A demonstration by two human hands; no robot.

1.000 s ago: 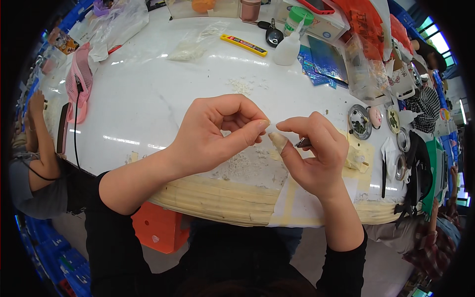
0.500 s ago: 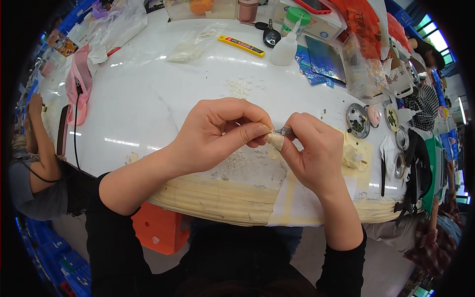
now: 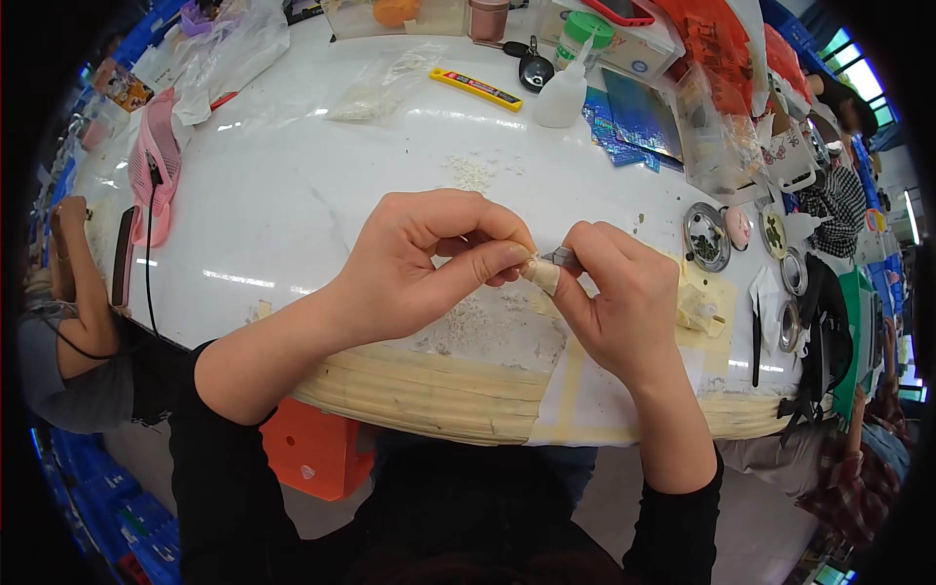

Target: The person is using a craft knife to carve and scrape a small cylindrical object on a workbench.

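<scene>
My left hand (image 3: 414,258) is closed in a pinch, thumb against forefinger, around something tiny and pale that I cannot make out. My right hand (image 3: 624,292) grips a short grey metal blade (image 3: 562,257) between thumb and forefinger. Beige tape (image 3: 542,276) wraps the right thumb, whose tip meets the left fingertips. Both hands are raised over the near part of the white table (image 3: 292,185). White crumbs (image 3: 471,174) lie scattered beyond them, and more pale bits (image 3: 478,327) are strewn below, towards the taped table edge.
A yellow flat case (image 3: 476,89), a white squeeze bottle (image 3: 563,99) and a car key (image 3: 535,70) lie at the back. Round metal dishes (image 3: 706,239) stand right. A pink mesh pouch (image 3: 156,156) with a black cable is left. Other people sit at both sides.
My hands stay almost in place. The blade in my right hand has shifted slightly, and more of its flat side shows.
</scene>
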